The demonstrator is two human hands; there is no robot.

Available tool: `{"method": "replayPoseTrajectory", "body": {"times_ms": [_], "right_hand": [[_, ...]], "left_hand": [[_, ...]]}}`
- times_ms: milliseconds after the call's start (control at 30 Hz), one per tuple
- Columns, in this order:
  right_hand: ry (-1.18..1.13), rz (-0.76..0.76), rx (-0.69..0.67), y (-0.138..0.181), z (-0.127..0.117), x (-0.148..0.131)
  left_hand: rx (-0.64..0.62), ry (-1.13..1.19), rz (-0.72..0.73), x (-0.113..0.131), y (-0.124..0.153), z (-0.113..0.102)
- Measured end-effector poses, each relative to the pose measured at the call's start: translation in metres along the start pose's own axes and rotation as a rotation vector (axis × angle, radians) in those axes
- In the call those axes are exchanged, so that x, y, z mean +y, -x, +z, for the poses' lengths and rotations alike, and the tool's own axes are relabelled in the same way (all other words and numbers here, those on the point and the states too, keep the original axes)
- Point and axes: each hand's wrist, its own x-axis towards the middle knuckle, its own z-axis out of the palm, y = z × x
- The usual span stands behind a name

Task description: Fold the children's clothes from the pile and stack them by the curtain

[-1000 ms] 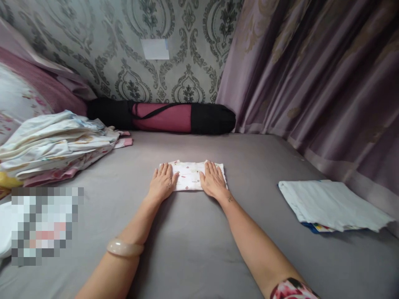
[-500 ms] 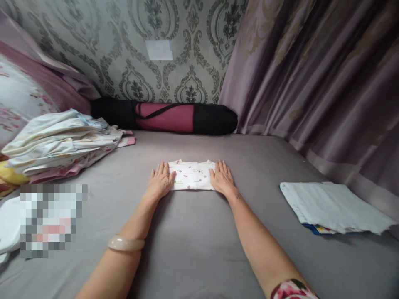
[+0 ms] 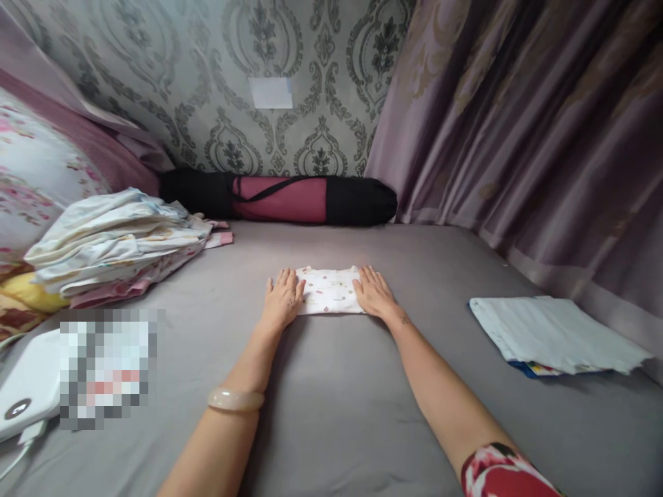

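Note:
A small white garment [image 3: 331, 291] with a tiny coloured print lies folded into a flat rectangle on the grey bed sheet [image 3: 331, 393]. My left hand [image 3: 284, 297] rests flat over its left end, palm down, fingers pointing away from me. Over the right end lies my right hand [image 3: 376, 293], also flat with its fingers stretched out. Neither hand grips the cloth. Both palms hide the garment's side edges. A pale bangle [image 3: 235, 400] circles my left forearm.
A heap of clothes [image 3: 124, 241] sits at the back left, folded pale cloth [image 3: 556, 331] at the right. A black and maroon long bag [image 3: 280, 199] lies along the wall. A white device with a cable [image 3: 31, 379] is at the left, beside a blurred-out item [image 3: 111, 369].
My left hand has shifted slightly right, toward my right hand, over the garment. The camera view has turned a little to the left, showing more of the white device.

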Motion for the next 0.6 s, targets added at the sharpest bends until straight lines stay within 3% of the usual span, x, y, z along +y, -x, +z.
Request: {"method": "replayPoseTrajectory", "body": {"times_ms": [600], "right_hand": [[-0.059, -0.128, 0.002, 0.005, -0.002, -0.039]], "left_hand": [[0.054, 0.241, -0.112, -0.007, -0.009, -0.003]]}}
